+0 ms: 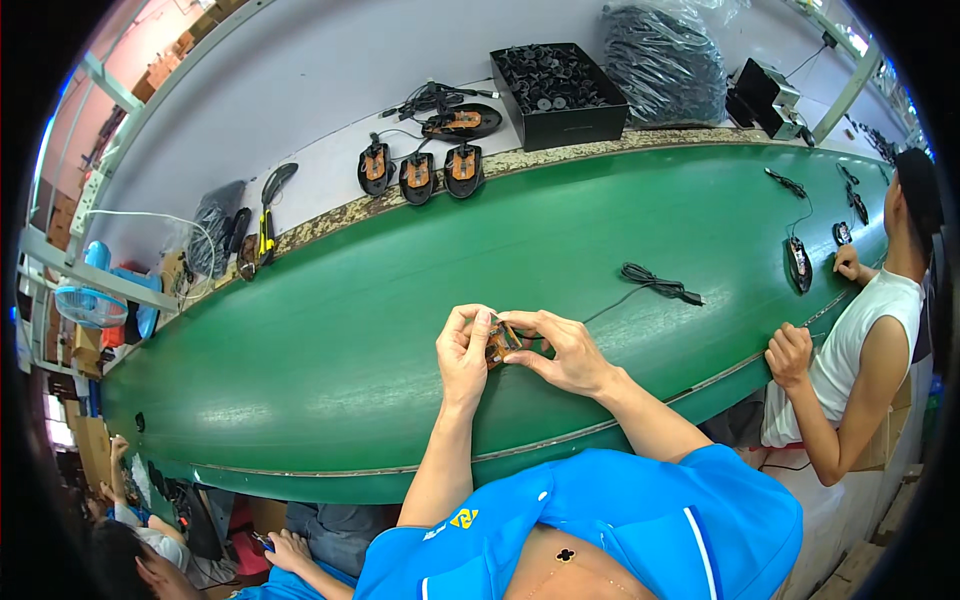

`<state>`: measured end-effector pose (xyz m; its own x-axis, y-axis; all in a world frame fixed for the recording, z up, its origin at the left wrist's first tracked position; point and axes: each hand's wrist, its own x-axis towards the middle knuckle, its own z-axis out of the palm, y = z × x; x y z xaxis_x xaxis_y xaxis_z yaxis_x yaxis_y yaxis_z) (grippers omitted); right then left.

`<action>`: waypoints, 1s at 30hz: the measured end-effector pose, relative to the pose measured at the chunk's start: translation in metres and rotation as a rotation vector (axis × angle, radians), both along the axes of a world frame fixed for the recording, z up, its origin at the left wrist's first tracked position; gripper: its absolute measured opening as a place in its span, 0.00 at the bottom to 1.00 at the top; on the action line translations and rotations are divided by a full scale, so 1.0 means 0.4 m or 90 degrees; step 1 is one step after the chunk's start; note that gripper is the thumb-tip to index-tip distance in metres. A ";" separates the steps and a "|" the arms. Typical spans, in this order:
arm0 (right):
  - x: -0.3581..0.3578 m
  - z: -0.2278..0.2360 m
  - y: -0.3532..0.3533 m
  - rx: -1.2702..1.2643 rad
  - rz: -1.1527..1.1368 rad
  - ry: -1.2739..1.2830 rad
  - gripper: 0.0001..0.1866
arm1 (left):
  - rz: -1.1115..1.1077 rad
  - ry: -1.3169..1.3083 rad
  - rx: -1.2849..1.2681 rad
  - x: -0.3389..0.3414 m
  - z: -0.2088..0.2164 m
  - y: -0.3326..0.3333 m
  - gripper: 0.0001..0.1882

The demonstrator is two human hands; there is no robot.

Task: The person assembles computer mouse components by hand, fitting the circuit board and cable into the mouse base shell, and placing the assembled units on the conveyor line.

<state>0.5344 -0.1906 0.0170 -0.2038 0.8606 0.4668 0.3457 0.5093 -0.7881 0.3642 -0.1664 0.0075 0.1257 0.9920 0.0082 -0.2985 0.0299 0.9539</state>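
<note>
Over the green work surface point(330, 330), both hands hold a small orange-brown circuit board point(497, 347) with dark parts on it. My left hand point(462, 360) pinches its left edge between thumb and fingers. The thumb of my right hand point(572, 358) presses on the board's right side, with the fingers curled behind. From the right hand a black cable runs to a tied cable bundle point(655, 284) with a plug, lying right of the hands. My fingers cover part of the board.
Opened black computer mice point(417, 178) with orange boards line the far ledge, beside a black box point(570, 125) of small dark round parts and a bagged dark bundle point(665, 70). A yellow-handled tool point(267, 235) lies far left. A co-worker point(850, 370) sits at right, near another mouse point(798, 264).
</note>
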 end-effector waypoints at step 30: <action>-0.099 0.012 -0.053 -0.133 0.057 0.028 0.29 | 0.113 0.080 0.047 -0.086 -0.013 -0.087 0.05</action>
<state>0.4947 -0.2119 0.0218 -0.2667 0.9189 0.2908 0.2699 0.3608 -0.8927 0.3300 -0.2013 0.0021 -0.0463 0.9960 0.0769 -0.1714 -0.0838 0.9816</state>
